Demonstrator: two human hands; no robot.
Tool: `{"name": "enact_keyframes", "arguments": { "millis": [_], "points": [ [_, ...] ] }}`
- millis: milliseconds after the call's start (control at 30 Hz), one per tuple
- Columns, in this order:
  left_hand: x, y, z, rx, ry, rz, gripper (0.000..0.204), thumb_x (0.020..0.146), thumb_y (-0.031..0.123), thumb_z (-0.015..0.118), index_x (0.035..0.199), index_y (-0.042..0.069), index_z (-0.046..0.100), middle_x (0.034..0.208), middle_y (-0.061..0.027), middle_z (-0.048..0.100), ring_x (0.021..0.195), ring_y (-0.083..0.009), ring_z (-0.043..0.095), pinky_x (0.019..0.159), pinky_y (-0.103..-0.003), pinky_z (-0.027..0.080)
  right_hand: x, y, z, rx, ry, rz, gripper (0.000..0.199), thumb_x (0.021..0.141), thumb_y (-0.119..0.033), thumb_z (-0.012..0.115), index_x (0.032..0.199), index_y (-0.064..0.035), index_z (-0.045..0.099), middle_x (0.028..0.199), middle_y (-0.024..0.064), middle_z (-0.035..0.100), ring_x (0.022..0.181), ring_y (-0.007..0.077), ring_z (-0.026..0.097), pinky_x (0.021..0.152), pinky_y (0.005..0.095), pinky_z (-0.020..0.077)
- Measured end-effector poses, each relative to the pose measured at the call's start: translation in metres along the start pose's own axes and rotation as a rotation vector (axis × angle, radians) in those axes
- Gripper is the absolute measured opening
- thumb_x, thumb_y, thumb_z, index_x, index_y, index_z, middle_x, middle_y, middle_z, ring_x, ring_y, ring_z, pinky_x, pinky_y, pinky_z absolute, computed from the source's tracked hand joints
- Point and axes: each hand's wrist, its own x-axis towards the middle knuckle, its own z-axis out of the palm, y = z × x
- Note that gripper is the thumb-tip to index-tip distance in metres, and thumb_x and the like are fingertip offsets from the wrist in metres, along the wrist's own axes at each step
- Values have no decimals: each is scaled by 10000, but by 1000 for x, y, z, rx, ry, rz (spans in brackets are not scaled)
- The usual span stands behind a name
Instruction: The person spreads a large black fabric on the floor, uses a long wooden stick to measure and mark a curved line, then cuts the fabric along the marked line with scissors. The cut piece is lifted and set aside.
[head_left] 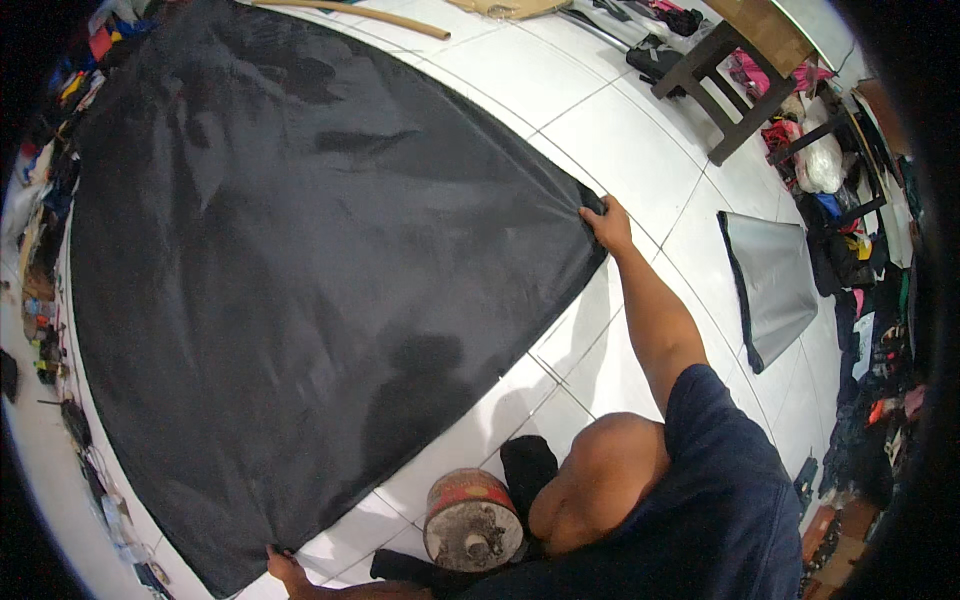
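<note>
A large sheet of black fabric (290,250) lies spread over the tiled floor, creased near its far end. My right hand (608,225) pinches its right corner, where folds run out from the grip. At the near left edge, my left hand (285,566) grips the same sheet, thumb on top. The fingers of both hands are partly hidden by the cloth. Between my knee and the sheet stands a round, worn can (473,525) with a reddish band and a dirty grey top.
A folded grey sheet (775,285) with a black edge lies to the right. Beyond it stands a dark wooden stool (725,95). A tan rod (370,16) lies past the sheet's far edge. Piled clothes and bags line the right side; small clutter (45,310) lines the left.
</note>
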Motion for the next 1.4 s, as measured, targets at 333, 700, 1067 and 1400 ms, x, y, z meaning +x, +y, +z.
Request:
{"name": "enact_keyframes", "arguments": {
  "millis": [333, 700, 1067, 1400],
  "points": [
    [5, 7, -13, -108, 118, -158, 322, 879, 276, 684, 759, 13, 540, 629, -51, 489, 509, -142, 423, 442, -312, 317, -2, 10, 1, -290, -16, -55, 444, 809, -402, 767, 1034, -40, 641, 977, 172, 703, 925, 328, 679, 792, 414, 513],
    [-22, 31, -3, -362, 35, -287, 283, 928, 274, 642, 764, 63, 551, 621, 11, 423, 523, -118, 356, 484, -275, 306, -2, 22, 0, -300, 39, 64, 418, 838, -371, 743, 1128, -98, 618, 1081, 182, 680, 1042, 351, 648, 873, 440, 506],
    [-9, 24, -17, -356, 29, -310, 237, 930, 271, 640, 818, 75, 571, 683, 2, 488, 532, -106, 428, 439, -245, 328, -61, -53, 62, -561, -28, -434, 582, 933, -507, 551, 1403, -168, 497, 1456, 168, 447, 1358, 342, 410, 1072, 511, 370],
    [23, -16, -37, -558, -39, -227, 309, 900, 141, 655, 1180, 10, 652, 925, -68, 647, 765, -182, 598, 679, -329, 510, -41, -67, 53, -445, -215, -513, 696, 884, -554, 620, 1403, -110, 486, 1410, 201, 478, 1282, 389, 484, 1073, 485, 396]
  ]
}}
